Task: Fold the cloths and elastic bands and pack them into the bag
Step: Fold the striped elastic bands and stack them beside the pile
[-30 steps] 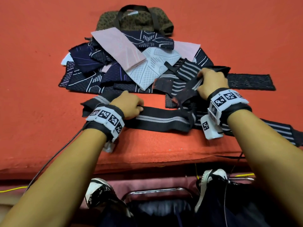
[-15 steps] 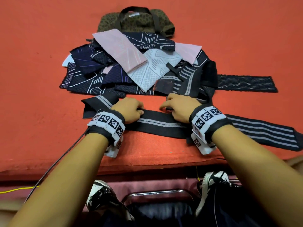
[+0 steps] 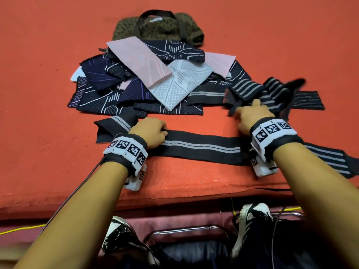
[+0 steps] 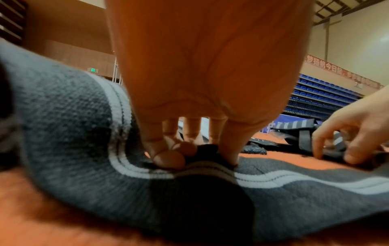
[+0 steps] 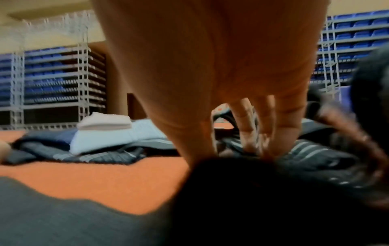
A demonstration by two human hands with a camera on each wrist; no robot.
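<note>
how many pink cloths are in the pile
2 clearly: one pink cloth on top of the pile, just in front of the bag; another at the pile's right. More may be buried.

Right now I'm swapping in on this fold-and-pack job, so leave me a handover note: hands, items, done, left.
Left hand: pinches the near band, flat along the table's front edge.
Right hand: on the tangled striped bands; grip blurred.
Cloths: piled mid-table.
Bag: behind the pile; inside not visible.
Done: no band folded.
Left: fold the bands, pack everything.
</note>
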